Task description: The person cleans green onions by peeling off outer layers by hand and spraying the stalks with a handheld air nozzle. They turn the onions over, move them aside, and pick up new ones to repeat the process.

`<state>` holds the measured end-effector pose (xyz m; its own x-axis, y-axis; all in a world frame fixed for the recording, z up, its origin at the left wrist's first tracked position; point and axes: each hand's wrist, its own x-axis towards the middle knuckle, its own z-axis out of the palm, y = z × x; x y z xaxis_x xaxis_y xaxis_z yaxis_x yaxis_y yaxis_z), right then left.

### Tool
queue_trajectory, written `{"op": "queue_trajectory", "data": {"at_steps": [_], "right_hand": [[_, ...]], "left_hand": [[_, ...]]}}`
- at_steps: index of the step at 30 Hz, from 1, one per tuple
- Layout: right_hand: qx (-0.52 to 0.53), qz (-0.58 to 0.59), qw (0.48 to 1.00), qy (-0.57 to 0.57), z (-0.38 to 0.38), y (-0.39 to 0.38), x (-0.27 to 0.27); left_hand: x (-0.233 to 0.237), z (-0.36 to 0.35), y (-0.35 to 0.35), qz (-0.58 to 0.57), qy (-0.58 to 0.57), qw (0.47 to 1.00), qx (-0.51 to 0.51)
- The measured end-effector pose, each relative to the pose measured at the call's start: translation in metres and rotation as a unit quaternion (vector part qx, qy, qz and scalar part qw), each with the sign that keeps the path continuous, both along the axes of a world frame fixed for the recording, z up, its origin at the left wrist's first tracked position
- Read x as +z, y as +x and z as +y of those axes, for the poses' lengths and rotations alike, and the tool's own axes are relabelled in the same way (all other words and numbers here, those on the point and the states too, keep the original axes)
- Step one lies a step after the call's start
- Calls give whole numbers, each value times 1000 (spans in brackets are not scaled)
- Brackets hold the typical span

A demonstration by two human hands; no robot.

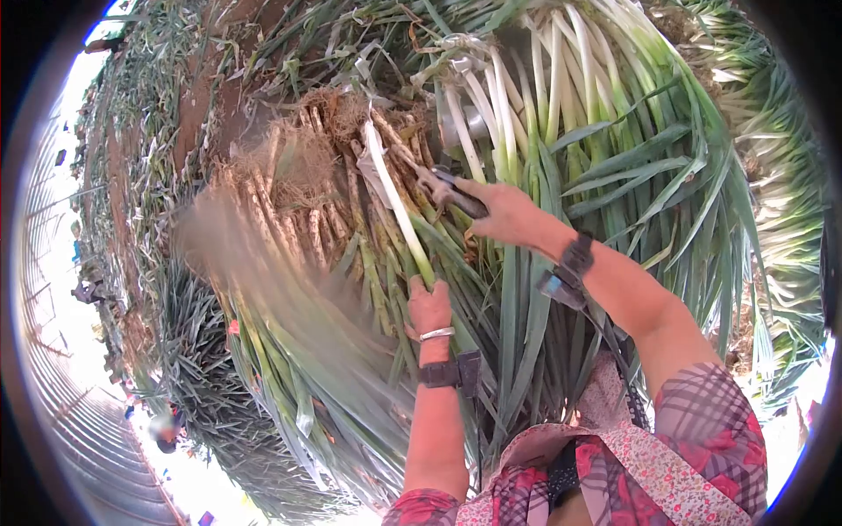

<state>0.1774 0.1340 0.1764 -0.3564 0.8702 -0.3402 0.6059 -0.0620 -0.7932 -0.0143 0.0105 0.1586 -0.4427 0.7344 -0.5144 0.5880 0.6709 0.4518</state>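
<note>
My left hand (430,307) is closed round the green part of a peeled leek (395,195), whose white end points up and away. To its right, my right hand (509,213) grips the dark handle of a tool (462,195); the tool's far end is blurred. Unpeeled leeks (316,210) with brown, rooty ends lie in a heap just left of the held leek. Cleaned leeks (561,79) with white stems are piled at the upper right, their green leaves spreading toward me.
A blurred bunch of leaves (289,289) crosses the left side of the heap. More leeks (772,202) line the far right. Dark green leaves (228,394) are massed at the lower left, near a distant person (164,431).
</note>
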Motion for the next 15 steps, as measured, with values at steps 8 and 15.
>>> {"op": "queue_trajectory", "data": {"at_steps": [8, 15], "right_hand": [[-19, 37, 999, 29, 51, -48, -33], [-1, 32, 999, -33, 42, -35, -11]], "left_hand": [[-8, -9, -5, -5, 68, 998, -17], [59, 19, -11, -383, 54, 905, 175]]}}
